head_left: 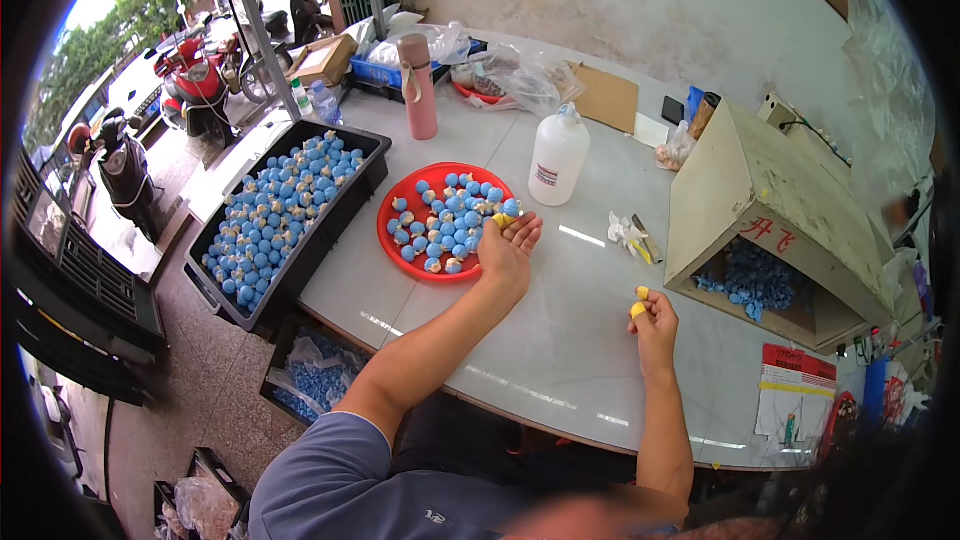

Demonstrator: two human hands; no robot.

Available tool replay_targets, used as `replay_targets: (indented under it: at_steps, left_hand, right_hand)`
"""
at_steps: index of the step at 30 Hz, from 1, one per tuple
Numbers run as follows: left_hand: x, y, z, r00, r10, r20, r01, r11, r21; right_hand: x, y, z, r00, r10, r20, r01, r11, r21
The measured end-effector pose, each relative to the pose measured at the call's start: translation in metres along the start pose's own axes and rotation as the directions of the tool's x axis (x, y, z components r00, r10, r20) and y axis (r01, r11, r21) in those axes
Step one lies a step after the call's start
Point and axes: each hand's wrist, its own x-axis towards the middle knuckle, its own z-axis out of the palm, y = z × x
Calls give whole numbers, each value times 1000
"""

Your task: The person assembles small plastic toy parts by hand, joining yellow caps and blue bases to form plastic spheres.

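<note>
My left hand is at the right rim of a round red tray, palm partly turned up. Its thumb wears a yellow finger cover, and a small blue ridged ball is pinched at the fingertips. Many similar blue balls with cream-coloured tufts lie in the tray. Further right, my right hand hovers over the table, its thumb and finger in yellow covers and bent close together. Whatever it may hold is too small to make out.
A black crate full of blue balls stands left. Behind the tray are a white plastic bottle and a pink flask. To the right, a beige box holds blue pieces; a yellow-handled cutter lies before it.
</note>
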Motion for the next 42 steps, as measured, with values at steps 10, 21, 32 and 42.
replay_targets:
  at_steps: [10,21,32,42]
  left_hand:
    - [-26,-23,1,984,-110,142,79,975,207]
    - [-7,104,-73,540,740,400,-605,12,796]
    - [8,179,-110,909,397,-128,125,35,992]
    - [-16,175,-100,947,134,-293,94,756,648]
  right_hand:
    - [11,12,-4,996,39,-83,-46,996,-74]
    - [16,37,-7,988,-96,-120,77,984,-159]
    - [28,55,-7,974,-190,-122,167,970,-175]
    - [30,56,-7,967,-236,-98,212,955,-210]
